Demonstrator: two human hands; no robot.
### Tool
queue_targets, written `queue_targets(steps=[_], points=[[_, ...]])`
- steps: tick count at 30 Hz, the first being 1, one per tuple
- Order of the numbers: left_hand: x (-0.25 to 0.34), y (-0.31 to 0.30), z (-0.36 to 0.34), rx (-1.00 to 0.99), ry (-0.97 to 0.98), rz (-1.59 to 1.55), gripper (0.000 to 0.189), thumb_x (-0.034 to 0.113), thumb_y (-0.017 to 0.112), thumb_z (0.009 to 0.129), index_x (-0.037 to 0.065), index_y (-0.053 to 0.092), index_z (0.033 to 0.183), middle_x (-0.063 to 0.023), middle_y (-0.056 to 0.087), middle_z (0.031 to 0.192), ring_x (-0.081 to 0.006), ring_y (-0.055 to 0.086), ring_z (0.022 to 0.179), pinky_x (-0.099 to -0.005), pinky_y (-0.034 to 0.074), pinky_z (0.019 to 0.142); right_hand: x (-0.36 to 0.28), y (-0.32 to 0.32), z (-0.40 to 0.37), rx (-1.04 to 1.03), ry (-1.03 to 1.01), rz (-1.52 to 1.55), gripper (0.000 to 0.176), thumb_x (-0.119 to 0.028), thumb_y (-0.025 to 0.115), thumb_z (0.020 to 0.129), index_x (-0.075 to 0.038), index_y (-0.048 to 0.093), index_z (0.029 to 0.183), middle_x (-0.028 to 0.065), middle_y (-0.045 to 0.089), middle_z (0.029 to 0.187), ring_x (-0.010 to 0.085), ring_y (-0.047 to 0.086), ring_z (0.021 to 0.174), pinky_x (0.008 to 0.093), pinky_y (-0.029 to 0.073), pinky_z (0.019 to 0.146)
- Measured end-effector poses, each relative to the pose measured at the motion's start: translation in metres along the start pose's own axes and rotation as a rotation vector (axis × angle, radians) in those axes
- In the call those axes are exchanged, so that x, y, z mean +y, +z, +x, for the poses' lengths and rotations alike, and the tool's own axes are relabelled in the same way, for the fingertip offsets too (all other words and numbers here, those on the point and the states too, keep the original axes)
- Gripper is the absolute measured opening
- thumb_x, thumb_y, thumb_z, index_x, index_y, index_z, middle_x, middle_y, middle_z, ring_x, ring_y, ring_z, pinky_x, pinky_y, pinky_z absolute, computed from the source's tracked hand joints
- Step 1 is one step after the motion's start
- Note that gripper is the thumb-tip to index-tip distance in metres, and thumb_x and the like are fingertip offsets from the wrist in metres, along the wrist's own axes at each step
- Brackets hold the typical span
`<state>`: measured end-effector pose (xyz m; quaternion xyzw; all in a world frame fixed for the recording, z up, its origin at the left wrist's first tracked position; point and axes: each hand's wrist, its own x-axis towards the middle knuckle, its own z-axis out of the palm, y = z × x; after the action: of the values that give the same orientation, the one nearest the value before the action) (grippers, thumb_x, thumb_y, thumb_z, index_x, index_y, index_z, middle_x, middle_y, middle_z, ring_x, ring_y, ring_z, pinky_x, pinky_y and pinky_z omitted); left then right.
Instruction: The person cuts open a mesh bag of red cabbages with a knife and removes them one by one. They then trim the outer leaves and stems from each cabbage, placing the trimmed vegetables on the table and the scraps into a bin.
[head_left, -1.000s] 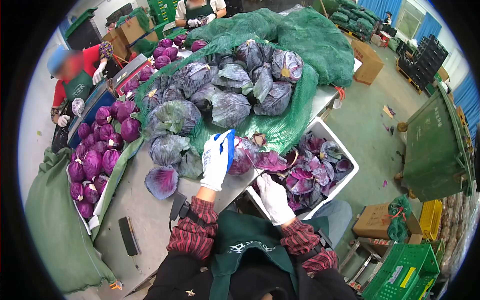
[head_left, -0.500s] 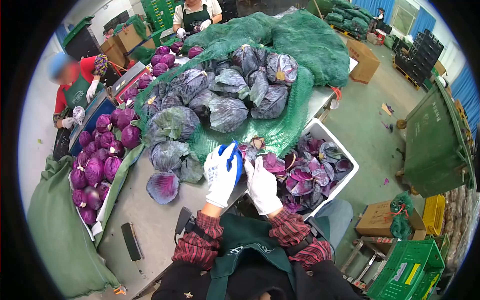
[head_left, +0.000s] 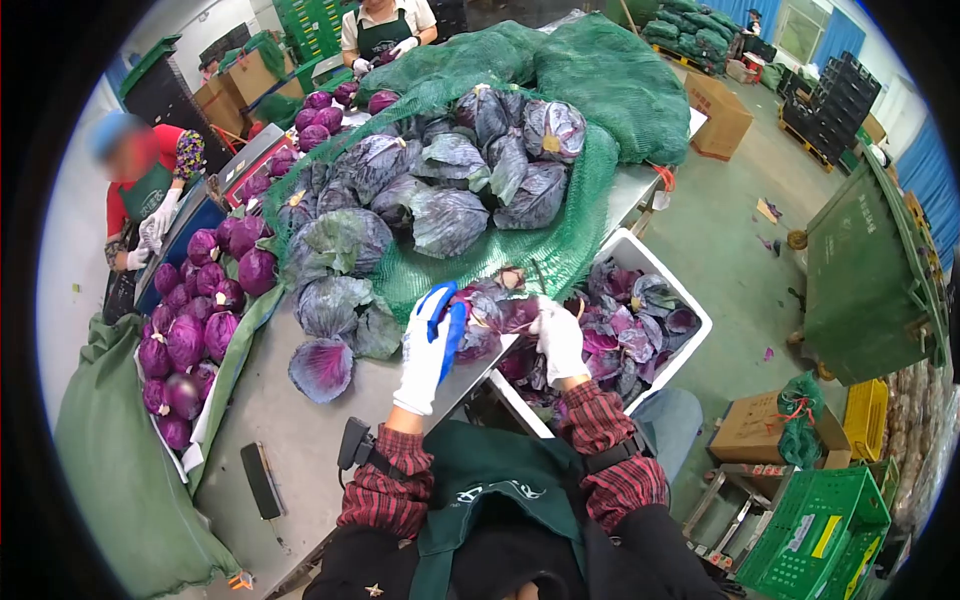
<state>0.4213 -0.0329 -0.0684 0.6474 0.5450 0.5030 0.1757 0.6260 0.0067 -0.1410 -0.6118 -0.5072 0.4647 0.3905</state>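
Observation:
A red cabbage [head_left: 485, 318] is held above the metal table's edge by my left hand [head_left: 430, 345], gloved in white with a blue palm, its fingers curled around the side. My right hand [head_left: 558, 340], in a white glove, pinches a purple outer leaf [head_left: 520, 314] at the cabbage's right side. Below and to the right, a white bin [head_left: 690, 352] holds loose purple leaves [head_left: 625, 330]. Dark untrimmed cabbages [head_left: 450, 220] lie in an open green mesh bag [head_left: 590, 220] beyond my hands. One loose leaf [head_left: 322, 372] rests on the table [head_left: 330, 440] left of my left hand.
Peeled purple cabbages [head_left: 187, 340] are piled at left beside a green cloth [head_left: 120, 450]. A dark flat object [head_left: 262, 480] lies on the table. Two co-workers stand beyond. A green wheeled bin [head_left: 870, 270] and green crate [head_left: 815, 525] are at right.
My right hand has moved right, drawing a leaf outward from the cabbage. More of the cabbage shows beside my left hand. The view has shifted slightly.

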Motion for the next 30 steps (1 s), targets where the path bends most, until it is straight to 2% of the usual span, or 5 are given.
queue_targets(steps=[8, 16, 19, 26, 30], points=[[0.009, -0.008, 0.004, -0.081, 0.057, -0.01, 0.034, 0.018, 0.062, 0.09, 0.002, 0.06, 0.12, -0.0193, 0.058, 0.117, -0.033, 0.056, 0.108, -0.0381, 0.045, 0.093, -0.064, 0.043, -0.046, 0.077, -0.431, -0.393, 0.048, -0.038, 0.06, 0.09, -0.001, 0.055, 0.12, 0.0216, 0.064, 0.102, 0.0378, 0.064, 0.09, 0.0419, 0.051, 0.077], [0.011, -0.013, -0.008, -0.176, 0.075, -0.098, 0.037, 0.017, 0.063, 0.089, 0.003, 0.059, 0.123, -0.0189, 0.054, 0.128, -0.0307, 0.052, 0.118, -0.0366, 0.043, 0.098, -0.009, -0.008, 0.017, 0.381, -0.56, -0.694, 0.027, -0.02, 0.043, 0.096, -0.005, 0.057, 0.078, 0.0163, 0.059, 0.073, 0.0371, 0.061, 0.067, 0.0468, 0.048, 0.06], [-0.006, -0.026, -0.008, -0.154, -0.009, -0.138, 0.037, 0.018, 0.063, 0.09, 0.003, 0.058, 0.123, -0.0174, 0.052, 0.129, -0.0286, 0.053, 0.117, -0.0352, 0.042, 0.099, 0.032, -0.031, 0.036, 0.4, -0.136, -0.681, 0.023, -0.024, 0.05, 0.093, -0.003, 0.057, 0.097, 0.022, 0.065, 0.084, 0.0379, 0.065, 0.077, 0.0471, 0.051, 0.066], [0.005, -0.027, -0.001, -0.123, -0.12, 0.125, 0.044, 0.028, 0.068, 0.085, 0.008, 0.061, 0.123, -0.0178, 0.054, 0.106, -0.0301, 0.055, 0.091, -0.0368, 0.046, 0.083, -0.019, 0.009, -0.03, -0.162, -0.213, -0.26, 0.058, -0.036, 0.044, 0.097, -0.002, 0.029, 0.142, 0.0289, 0.064, 0.087, 0.0404, 0.064, 0.076, 0.0489, 0.051, 0.065], [0.026, -0.02, -0.001, -0.171, -0.205, 0.278, 0.046, 0.029, 0.072, 0.082, 0.007, 0.062, 0.121, -0.0189, 0.054, 0.107, -0.0339, 0.056, 0.093, -0.0397, 0.046, 0.083, -0.044, 0.045, -0.062, 0.095, -0.578, -0.53, 0.044, -0.033, 0.042, 0.1, -0.002, 0.046, 0.13, 0.0232, 0.063, 0.099, 0.0389, 0.065, 0.071, 0.0457, 0.052, 0.063]])
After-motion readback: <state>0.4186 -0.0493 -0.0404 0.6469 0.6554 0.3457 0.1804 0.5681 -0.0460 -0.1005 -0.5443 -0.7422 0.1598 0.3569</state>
